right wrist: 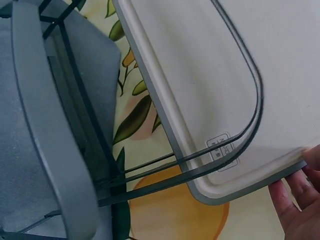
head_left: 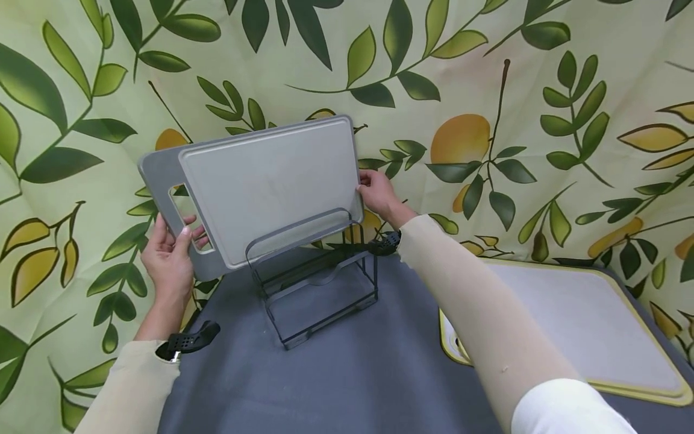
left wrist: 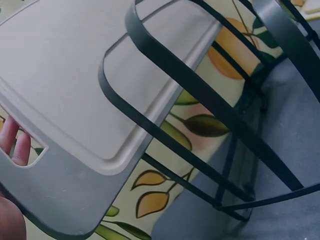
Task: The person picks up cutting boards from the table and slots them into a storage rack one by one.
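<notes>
A grey-rimmed cutting board (head_left: 271,187) with a pale face is held up at a slant, its lower edge behind the front loops of a dark metal rack (head_left: 320,313). My left hand (head_left: 170,253) grips its handle end, fingers showing through the slot and thumb in front. At the opposite short edge, my right hand (head_left: 379,193) pinches the board between thumb and fingers. In the right wrist view the board's corner (right wrist: 210,195) shows beyond the rack's thin loops. The left wrist view shows the slotted end (left wrist: 55,185) beside the rack's bars.
On the right of the dark grey table (head_left: 325,386) lies a pale board with yellow edges (head_left: 585,313), partly hidden by my right forearm. A leaf-and-fruit patterned cloth (head_left: 488,72) hangs behind the table.
</notes>
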`<state>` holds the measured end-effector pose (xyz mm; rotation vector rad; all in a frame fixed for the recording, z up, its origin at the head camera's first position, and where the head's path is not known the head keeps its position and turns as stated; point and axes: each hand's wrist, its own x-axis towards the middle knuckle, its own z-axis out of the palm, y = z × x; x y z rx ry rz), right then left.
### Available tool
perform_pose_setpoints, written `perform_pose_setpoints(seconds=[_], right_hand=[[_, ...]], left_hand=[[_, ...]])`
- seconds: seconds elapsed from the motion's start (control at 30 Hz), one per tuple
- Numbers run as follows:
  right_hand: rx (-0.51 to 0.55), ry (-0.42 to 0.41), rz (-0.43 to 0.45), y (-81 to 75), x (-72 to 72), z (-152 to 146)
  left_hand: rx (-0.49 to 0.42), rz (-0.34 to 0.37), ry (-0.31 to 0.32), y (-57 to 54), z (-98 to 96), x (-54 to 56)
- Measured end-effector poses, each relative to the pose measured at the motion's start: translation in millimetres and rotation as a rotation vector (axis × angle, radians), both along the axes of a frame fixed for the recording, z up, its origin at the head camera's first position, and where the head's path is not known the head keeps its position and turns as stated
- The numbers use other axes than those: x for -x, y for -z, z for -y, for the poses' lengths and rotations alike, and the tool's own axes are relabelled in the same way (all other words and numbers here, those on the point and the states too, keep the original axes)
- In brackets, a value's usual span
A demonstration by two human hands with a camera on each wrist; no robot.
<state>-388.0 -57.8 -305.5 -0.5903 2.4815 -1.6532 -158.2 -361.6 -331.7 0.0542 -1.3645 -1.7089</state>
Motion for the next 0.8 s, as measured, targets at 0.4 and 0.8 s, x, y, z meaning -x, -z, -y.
perform_pose_setpoints(seconds=[0.4, 0.8], right_hand=[[-0.042, 0.019, 0.002, 16.0, -0.6, -11], [-0.056, 0.027, -0.004, 30.4, -2.1, -20]], left_hand=[[0.006, 0.025, 0.014, 11.6, -7.0, 2.7], [0.027, 0.054, 0.031, 24.7, -12.4, 5.4]])
